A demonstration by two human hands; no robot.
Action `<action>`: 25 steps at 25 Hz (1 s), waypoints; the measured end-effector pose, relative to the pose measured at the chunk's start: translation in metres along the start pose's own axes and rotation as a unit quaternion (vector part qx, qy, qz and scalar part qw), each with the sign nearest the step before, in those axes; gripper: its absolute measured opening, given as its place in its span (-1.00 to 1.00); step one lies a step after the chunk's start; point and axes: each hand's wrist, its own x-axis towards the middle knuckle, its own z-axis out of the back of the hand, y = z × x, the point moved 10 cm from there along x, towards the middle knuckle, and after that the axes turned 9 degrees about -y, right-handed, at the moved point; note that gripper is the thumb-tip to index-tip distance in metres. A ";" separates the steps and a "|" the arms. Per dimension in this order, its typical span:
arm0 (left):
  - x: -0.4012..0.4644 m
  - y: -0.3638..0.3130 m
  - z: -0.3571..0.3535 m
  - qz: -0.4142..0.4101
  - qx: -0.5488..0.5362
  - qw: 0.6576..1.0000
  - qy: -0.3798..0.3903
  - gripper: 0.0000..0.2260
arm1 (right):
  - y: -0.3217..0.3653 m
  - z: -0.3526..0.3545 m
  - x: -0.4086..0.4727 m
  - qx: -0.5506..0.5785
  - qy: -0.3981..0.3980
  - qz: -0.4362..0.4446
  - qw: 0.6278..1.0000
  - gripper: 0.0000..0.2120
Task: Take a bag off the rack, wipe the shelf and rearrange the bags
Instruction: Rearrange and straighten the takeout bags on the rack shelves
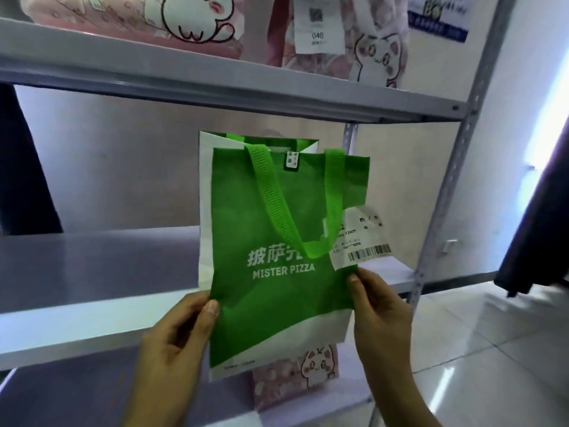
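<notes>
One green Mister Pizza bag (pixel 277 241) is held upright in front of the middle shelf (pixel 92 272) of a grey metal rack, and everything else sits around it. Two hands carry it: the left hand (pixel 175 340) pinches the bag's lower left edge between thumb and fingers, and the right hand (pixel 381 315) pinches its lower right edge the same way. The bag is flat, of soft non-woven fabric, green with white side and bottom panels, and one green webbing handle (pixel 277 208) droops in a loop down its front. One white paper receipt (pixel 358 238) with a barcode is fixed at the bag's right edge, just above the right thumb. Three pink cartoon-cat bags show: two on the top shelf (pixel 215 75) above the green bag, lying (pixel 129 23) and standing (pixel 363 41), and one (pixel 295 377) on the shelf below it, partly hidden behind its bottom. The shelves are smooth pale boards on perforated steel uprights (pixel 446 180); a pale wall stands behind the bag, and glossy light floor tiles (pixel 492 334) lie to its right.
</notes>
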 end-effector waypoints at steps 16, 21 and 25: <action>0.011 0.007 -0.231 -0.060 0.065 0.968 0.235 -0.80 | -0.021 0.131 0.099 -0.109 -0.206 0.026 0.972 -0.79; 0.056 0.035 -0.245 -0.067 0.130 0.972 0.181 -0.82 | -0.040 0.105 0.122 -0.130 -0.170 0.030 0.976 -0.73; 0.086 0.044 -0.232 -0.076 0.193 0.973 0.098 -0.90 | -0.043 0.074 0.140 -0.163 -0.134 0.035 0.977 -0.67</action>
